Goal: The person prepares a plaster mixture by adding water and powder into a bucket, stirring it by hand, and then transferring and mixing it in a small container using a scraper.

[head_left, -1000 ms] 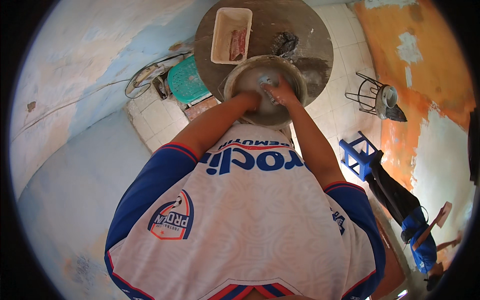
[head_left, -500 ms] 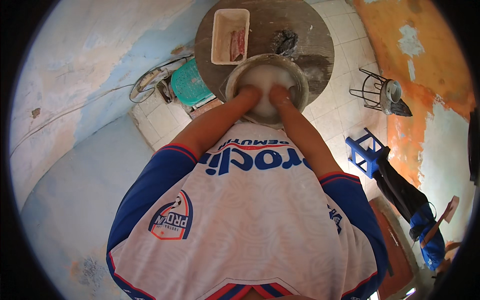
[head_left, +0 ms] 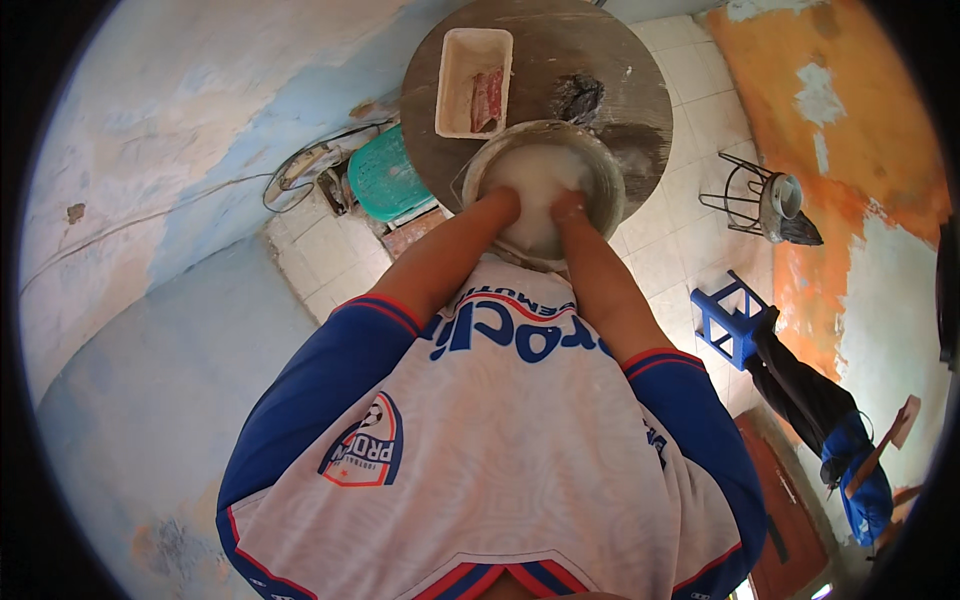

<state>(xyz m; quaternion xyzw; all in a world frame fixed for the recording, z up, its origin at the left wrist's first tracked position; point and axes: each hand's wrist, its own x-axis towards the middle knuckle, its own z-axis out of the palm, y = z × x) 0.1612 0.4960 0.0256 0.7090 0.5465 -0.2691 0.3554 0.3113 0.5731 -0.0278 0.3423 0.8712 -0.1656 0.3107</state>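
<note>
A grey bucket [head_left: 611,190] stands on the near part of a round dark wooden table, filled with cloudy whitish water [head_left: 540,170]. Both my arms reach down into it. My left hand [head_left: 508,203] is sunk in the water on the left side, past the wrist. On the right side my right hand [head_left: 571,206] is under the surface too. The murky water hides the fingers of both hands, so I cannot see whether they hold anything.
On the round table [head_left: 560,50] lie a cream rectangular tub [head_left: 458,75] with a red scraper-like piece in it and a crumpled black bag [head_left: 578,97]. A green stool [head_left: 382,172] stands left. To the right are a metal-legged stool [head_left: 738,190] and a blue stool [head_left: 735,325].
Both hands have stayed in the bucket, shifting slightly within the water. The wrists sit a little farther apart. The whole view has shifted slightly.
</note>
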